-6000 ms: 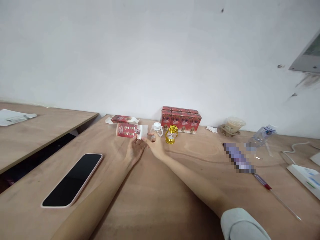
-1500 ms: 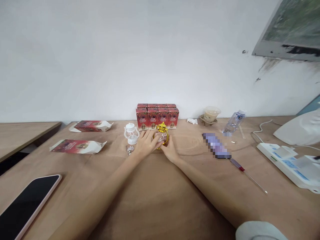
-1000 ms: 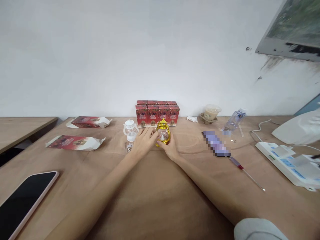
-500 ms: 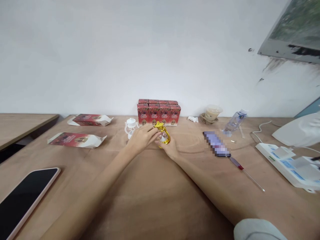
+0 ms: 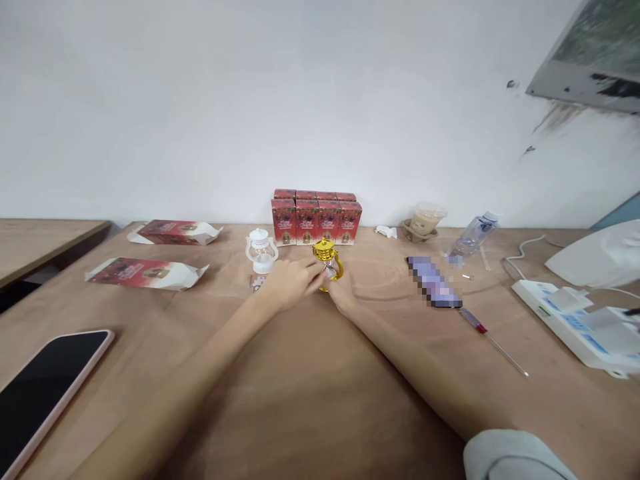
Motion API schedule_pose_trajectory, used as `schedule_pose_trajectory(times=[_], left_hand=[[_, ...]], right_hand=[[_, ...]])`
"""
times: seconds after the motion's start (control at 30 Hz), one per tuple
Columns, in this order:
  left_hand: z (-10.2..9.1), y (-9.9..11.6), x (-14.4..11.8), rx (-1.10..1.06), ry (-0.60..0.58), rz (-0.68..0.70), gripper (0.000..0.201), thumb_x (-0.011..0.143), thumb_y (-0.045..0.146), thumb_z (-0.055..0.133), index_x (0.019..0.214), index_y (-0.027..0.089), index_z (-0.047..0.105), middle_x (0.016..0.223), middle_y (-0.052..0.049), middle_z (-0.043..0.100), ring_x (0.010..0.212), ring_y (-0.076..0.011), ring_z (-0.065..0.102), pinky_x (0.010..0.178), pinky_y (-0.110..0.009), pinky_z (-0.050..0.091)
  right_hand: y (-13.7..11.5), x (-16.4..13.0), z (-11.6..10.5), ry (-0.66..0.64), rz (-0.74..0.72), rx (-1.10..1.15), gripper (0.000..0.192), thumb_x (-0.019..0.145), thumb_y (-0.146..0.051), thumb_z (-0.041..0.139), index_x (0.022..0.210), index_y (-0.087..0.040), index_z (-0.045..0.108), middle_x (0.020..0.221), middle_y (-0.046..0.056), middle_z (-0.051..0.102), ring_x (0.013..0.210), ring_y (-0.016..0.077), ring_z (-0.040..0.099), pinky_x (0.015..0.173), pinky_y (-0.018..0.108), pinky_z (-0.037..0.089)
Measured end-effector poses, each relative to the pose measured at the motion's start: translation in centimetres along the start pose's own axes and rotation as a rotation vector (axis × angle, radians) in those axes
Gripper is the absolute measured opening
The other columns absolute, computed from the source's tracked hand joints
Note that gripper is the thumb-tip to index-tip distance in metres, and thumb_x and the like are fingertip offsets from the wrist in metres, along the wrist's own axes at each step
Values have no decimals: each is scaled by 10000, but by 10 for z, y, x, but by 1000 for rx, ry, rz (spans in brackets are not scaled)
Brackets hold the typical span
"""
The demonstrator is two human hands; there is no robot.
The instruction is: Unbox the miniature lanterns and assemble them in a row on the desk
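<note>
Gold lantern, mid-table, between both hands

Gold lantern point(image 5: 327, 257): you are keeping it upright on the wooden table point(image 5: 310, 400), its long axis standing vertical, domed cap on top. It is sitting in the middle of the table toward the far edge, just near of the red boxes.

Left hand point(image 5: 290, 283): you are reaching in from the left, fingertips closing on the lantern's left side. The lantern is lying directly to the right of this hand.

Right hand point(image 5: 344, 293): you are resting it on the near-right side of the lantern's base, fingers touching it; how firmly they are pinching cannot be told. The lantern is lying just far and left of this hand. Both hands are touching it, neither clearly nearer.

Surroundings, now lying about:
- White lantern point(image 5: 261, 251), upright, just left of your left hand.
- Red boxes point(image 5: 315, 219), a block standing against the far wall.
- Two opened cartons point(image 5: 146, 273), flat, far left.
- Phone point(image 5: 45, 383), face up, near left.
- Screwdriver point(image 5: 493, 341), right, well apart.
- Water bottle point(image 5: 473, 235) and lidded cup point(image 5: 425, 220), far right.
- Power strip point(image 5: 575, 323), right edge.
</note>
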State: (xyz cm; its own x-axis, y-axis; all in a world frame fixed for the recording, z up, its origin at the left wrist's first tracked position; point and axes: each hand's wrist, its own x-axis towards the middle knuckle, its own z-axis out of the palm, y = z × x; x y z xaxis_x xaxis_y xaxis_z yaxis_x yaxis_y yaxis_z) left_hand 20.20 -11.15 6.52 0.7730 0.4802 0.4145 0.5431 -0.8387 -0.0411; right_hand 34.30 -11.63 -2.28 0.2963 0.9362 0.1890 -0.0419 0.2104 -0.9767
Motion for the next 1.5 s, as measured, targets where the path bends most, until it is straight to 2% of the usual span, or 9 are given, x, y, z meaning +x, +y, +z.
schedule_pose_trajectory(times=[0.1, 0.17, 0.27, 0.43, 0.63, 0.8, 1.03, 1.33, 1.5], left_hand=[[-24, -6, -2, -118, 78, -65, 341, 899, 324, 380, 661, 171, 570, 655, -7, 560, 554, -109, 475, 499, -231, 259], [-38, -12, -4, -219, 132, -111, 361, 882, 328, 395, 569, 166, 478, 571, 17, 471, 519, -92, 411, 517, -234, 259], [-47, -19, -6, -327, 163, -215, 391, 858, 339, 410, 515, 173, 323, 498, 43, 335, 479, -77, 308, 504, -243, 223], [-39, -17, -1, -456, 72, -391, 388, 844, 347, 358, 516, 189, 221, 481, 44, 231, 465, -77, 252, 480, -246, 192], [-31, -11, 5, -589, -183, -384, 437, 825, 376, 395, 464, 195, 229, 420, 47, 236, 424, -82, 260, 444, -239, 196], [-36, -11, 3, -667, -303, -377, 485, 814, 457, 422, 449, 204, 225, 386, 60, 219, 370, -66, 220, 408, -236, 175], [-40, -13, 1, -711, -245, -410, 467, 832, 481, 377, 477, 202, 257, 413, 56, 253, 386, -62, 237, 400, -219, 180], [-30, -14, -2, -1006, -338, -450, 529, 779, 565, 471, 474, 210, 224, 418, 70, 205, 377, -53, 187, 379, -211, 148], [-32, -16, -1, -894, -255, -412, 483, 796, 522, 467, 479, 195, 307, 407, 60, 281, 378, -64, 248, 391, -213, 179]], right_hand=[[-2, -1, 1, -48, 3, -10, 333, 531, -271, 716, 838, -200, 609, 827, 16, 671, 765, 186, 609, 726, 317, 497], [-4, -3, 3, -130, -38, -50, 337, 515, -249, 718, 829, -202, 605, 814, 1, 665, 744, 173, 599, 706, 299, 493], [-5, -8, 3, -270, -109, -110, 270, 535, -220, 692, 787, -197, 597, 747, -21, 638, 684, 147, 571, 648, 263, 473], [-5, -12, 0, -467, -77, -133, 269, 529, -158, 668, 788, -178, 599, 706, -47, 602, 624, 111, 530, 590, 223, 430], [-7, -14, -2, -602, -74, -205, 338, 501, -118, 678, 829, -167, 610, 719, -50, 599, 625, 109, 521, 600, 225, 415], [-5, -12, -2, -634, -50, -179, 285, 497, -104, 659, 770, -167, 605, 721, -48, 606, 616, 108, 522, 596, 225, 414], [-4, -11, -4, -604, 45, -134, 316, 482, -131, 680, 786, -178, 610, 706, -44, 599, 626, 126, 526, 612, 247, 412], [-4, -9, -4, -630, 72, -161, 327, 441, -104, 697, 750, -166, 610, 691, -59, 590, 652, 120, 524, 650, 245, 404], [-3, -10, -3, -567, 35, -125, 338, 422, -87, 708, 736, -169, 613, 669, -64, 583, 627, 112, 509, 635, 238, 398]])
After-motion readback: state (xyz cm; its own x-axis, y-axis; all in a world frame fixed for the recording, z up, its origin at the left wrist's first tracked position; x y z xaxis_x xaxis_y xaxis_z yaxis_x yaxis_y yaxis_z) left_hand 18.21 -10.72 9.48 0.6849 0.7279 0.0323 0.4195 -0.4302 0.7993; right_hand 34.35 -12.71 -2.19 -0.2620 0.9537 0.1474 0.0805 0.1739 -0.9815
